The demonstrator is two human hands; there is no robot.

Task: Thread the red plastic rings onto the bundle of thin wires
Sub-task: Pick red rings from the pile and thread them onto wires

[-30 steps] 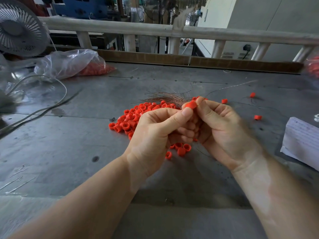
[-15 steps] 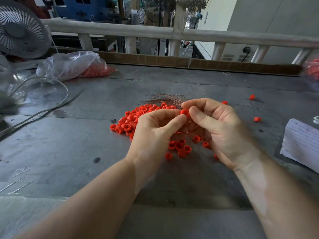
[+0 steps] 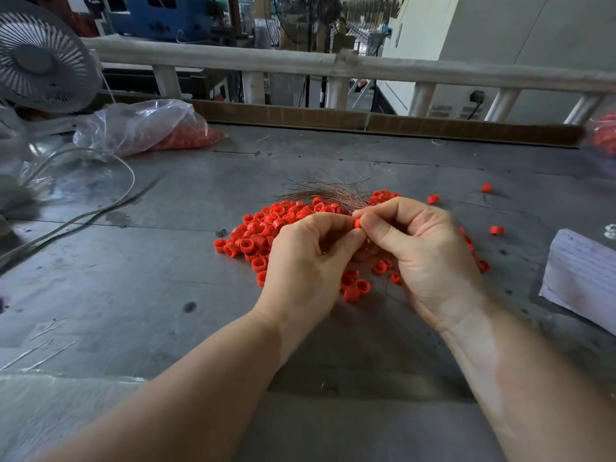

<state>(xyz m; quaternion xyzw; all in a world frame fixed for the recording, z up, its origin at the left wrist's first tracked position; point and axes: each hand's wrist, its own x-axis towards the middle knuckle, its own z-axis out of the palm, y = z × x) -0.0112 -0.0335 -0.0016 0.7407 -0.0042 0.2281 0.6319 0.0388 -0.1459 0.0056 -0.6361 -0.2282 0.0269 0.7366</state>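
a: item under inspection?

b: one red ring (image 3: 357,223), pinched between the thumb tips of the left hand (image 3: 305,266) and the right hand (image 3: 421,253), both held just above the grey table (image 3: 140,295). fingers of both hands are curled inward. whether the left hand also has hold of the wires, i cannot tell.

a: the wire bundle?

b: the bundle of thin wires (image 3: 328,194) fans out up and to the left from behind the right hand's fingers, over the ring pile. its gripped end is hidden.

a: loose stock?

b: a pile of red rings (image 3: 256,233) lies on the table beneath and left of the hands. strays sit well apart to the right (image 3: 496,230).

a: surroundings?

b: a clear plastic bag (image 3: 140,126) with red parts at far left, a fan (image 3: 40,61) behind it, and a stack of paper (image 3: 583,271) at the right edge.
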